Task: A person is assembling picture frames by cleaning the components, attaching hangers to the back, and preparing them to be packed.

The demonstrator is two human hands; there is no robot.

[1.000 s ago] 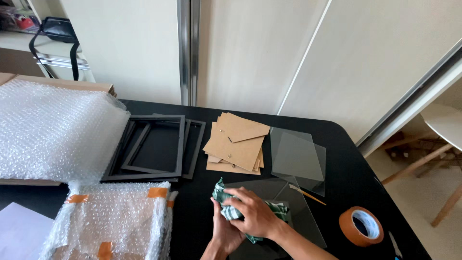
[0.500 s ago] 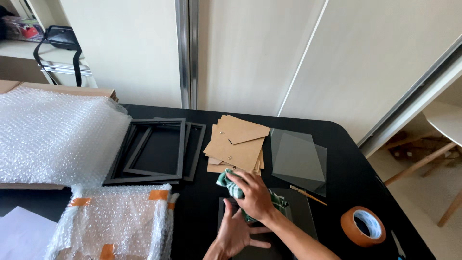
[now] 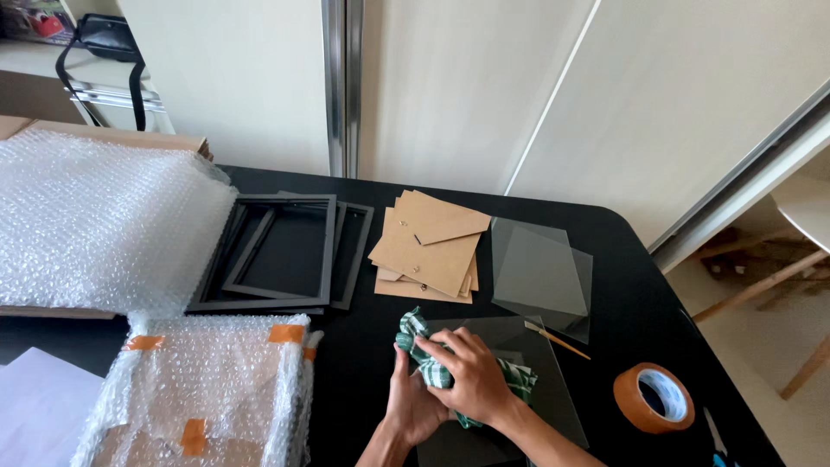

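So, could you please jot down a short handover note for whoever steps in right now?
Right hand: presses a green checked cloth on the glass pane at the table's near edge.
Left hand: flat beside it, steadying the pane.
Behind: black frames, brown backing boards, more glass panes.
Tape roll to the right; bubble-wrapped parcel to the left.
Frames lie empty, unassembled.

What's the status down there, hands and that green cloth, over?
Right hand pressing green checked cloth onto glass pane. Left hand flat on the pane's edge. Thin brush and tape roll lie close by.
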